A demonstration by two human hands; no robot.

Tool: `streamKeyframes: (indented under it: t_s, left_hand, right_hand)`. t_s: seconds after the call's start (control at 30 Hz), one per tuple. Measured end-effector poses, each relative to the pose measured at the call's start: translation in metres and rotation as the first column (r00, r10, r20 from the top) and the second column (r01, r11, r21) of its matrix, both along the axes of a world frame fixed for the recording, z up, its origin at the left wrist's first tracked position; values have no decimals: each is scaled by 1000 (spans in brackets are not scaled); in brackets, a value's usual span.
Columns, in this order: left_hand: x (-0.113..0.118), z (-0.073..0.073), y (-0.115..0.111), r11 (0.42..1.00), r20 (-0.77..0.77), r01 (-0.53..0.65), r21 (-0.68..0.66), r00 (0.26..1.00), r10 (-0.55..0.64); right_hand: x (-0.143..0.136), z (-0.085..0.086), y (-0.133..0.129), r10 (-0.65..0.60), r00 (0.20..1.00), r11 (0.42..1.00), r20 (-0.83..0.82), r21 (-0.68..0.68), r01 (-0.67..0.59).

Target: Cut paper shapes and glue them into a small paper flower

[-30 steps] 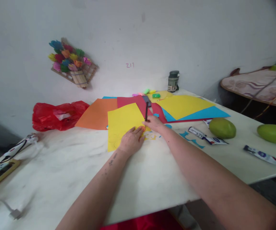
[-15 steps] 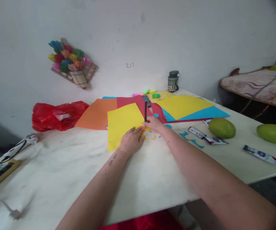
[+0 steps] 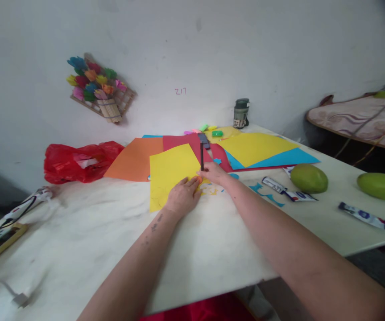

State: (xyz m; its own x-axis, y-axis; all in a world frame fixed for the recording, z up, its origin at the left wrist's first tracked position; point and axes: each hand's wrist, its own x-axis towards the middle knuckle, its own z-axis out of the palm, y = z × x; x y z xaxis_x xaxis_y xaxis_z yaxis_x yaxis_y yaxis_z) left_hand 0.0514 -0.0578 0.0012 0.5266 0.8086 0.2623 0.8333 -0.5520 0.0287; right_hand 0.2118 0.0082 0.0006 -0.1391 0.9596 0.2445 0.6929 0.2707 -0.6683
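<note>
In the head view, the left hand (image 3: 184, 196) lies flat near the lower right part of a yellow sheet (image 3: 170, 167), its fingers stretched out and pressing down rather than curled round anything. Its fingertips rest on a small orange disc (image 3: 198, 179). The right hand (image 3: 214, 173) has its grip closed on a dark pen (image 3: 202, 156), held nearly upright beside the disc; the tip is hidden behind the fingers. Faint round outlines show on the sheet near its lower edge.

The likeliest trouble is slipping: the disc is small and only a few fingertips pin it, so a sideways push from the pen could shift it and spoil a line. The sheet could also turn if the left hand lightens its pressure, since its far part lies loose over an orange sheet (image 3: 130, 160) and a red sheet (image 3: 177, 141).

The table (image 3: 95, 249) is pale and faintly marbled. Blue scraps (image 3: 274, 200), a round green fruit (image 3: 309, 178) and a white-and-blue tube (image 3: 364, 216) lie to the right; a crumpled red bag (image 3: 78, 165) and a power strip (image 3: 3, 243) lie left. Behind, a dark green bottle (image 3: 241, 115) stands near the plain wall (image 3: 212, 53), where colourful artificial flowers (image 3: 97, 82) hang.
</note>
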Motion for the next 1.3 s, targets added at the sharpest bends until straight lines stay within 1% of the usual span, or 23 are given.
streamKeyframes:
  t_s: [0.23,0.6,0.8,1.0,1.3]
  left_hand:
    - [-1,-3,2,1000,13,10,15,1000,-10]
    - [0,0,0,1000,-2,-12,-5,1000,12]
    - [0,4,-2,999,-35,-6,53,999,8]
    - [-1,2,-1,993,-31,4,118,1000,0]
    - [-2,0,0,992,23,15,127,1000,-18]
  right_hand:
    - [1,1,0,21,1000,1000,-10,-5,-21]
    - [2,-4,2,69,995,998,-68,11,-68]
    - [1,-4,1,81,993,997,-81,6,-81]
    - [1,-5,0,101,990,995,-101,2,-102]
    - [1,-6,0,134,981,991,-140,23,-132]
